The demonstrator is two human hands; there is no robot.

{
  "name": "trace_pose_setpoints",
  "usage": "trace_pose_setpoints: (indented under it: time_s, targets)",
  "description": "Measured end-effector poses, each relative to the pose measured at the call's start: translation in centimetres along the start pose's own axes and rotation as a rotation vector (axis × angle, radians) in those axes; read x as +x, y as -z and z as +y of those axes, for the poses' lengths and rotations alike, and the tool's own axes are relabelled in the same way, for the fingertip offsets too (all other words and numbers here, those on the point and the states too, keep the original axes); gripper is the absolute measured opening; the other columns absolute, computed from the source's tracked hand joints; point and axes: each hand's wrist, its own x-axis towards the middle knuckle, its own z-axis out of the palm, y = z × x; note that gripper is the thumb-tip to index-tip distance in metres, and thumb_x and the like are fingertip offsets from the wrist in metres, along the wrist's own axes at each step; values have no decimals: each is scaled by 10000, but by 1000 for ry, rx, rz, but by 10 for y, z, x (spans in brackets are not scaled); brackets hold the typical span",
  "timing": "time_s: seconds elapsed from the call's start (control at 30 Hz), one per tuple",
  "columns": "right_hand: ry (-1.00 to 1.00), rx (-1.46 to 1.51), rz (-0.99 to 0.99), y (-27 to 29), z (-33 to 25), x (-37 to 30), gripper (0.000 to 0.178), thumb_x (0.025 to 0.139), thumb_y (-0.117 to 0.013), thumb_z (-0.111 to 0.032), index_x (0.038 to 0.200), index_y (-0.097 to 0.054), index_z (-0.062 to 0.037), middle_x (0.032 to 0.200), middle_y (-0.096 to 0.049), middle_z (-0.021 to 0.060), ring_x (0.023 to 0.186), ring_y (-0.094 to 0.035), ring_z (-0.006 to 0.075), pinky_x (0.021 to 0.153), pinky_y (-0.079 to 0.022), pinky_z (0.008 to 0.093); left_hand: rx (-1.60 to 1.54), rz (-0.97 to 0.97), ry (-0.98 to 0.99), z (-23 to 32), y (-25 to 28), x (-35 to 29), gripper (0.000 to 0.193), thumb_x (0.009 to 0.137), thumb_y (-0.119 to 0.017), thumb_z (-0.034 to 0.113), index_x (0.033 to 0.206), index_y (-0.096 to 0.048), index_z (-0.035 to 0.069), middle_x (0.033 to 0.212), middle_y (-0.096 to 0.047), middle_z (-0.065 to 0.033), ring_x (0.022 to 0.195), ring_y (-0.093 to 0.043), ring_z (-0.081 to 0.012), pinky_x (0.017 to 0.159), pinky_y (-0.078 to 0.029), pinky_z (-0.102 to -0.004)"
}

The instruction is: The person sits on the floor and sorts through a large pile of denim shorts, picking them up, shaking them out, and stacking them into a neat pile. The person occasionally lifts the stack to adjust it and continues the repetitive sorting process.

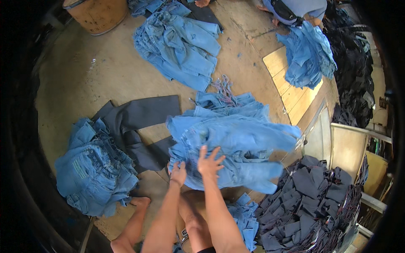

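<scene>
A pair of light blue jeans lies in front of me on top of other denim, its legs stretched to the right and smeared by motion. My right hand is over the jeans with its fingers spread, holding nothing. At the near left edge of the jeans, my left hand has its fingers bent together on the cloth. A pair of dark grey trousers is spread on the floor just left of the jeans, partly covered by them.
A heap of blue jeans sits at the left, another jeans pile farther off. Dark cloth pieces are stacked at the near right. Another person is beside jeans on a wooden board. A round tub stands far left.
</scene>
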Motion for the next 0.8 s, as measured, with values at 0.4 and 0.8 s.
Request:
trace_pose_setpoints:
  time_s: [0.4, 0.8]
  targets:
    - [204, 52, 564, 47, 174, 67, 827, 967, -598, -616, 1624, -331, -191, 1613, -128, 381, 1459, -222, 592, 1104, -296, 723, 854, 31, -915, 124, -47, -70, 787, 883, -652, 589, 1568, -432, 269, 1690, -197, -216, 1561, -118, -468, 1183, -28, -750]
    - [-305, 219, 449, 34, 116, 273, 1087, 805, -445, -937, 1663, -184, -321, 1727, 19, 211, 1498, 105, 631, 1023, -59, 900, 956, -46, -835, 61, -117, 16, 1045, 746, -544, 907, 1623, -311, 389, 1722, -122, -172, 1572, -41, -463, 1043, 24, -894]
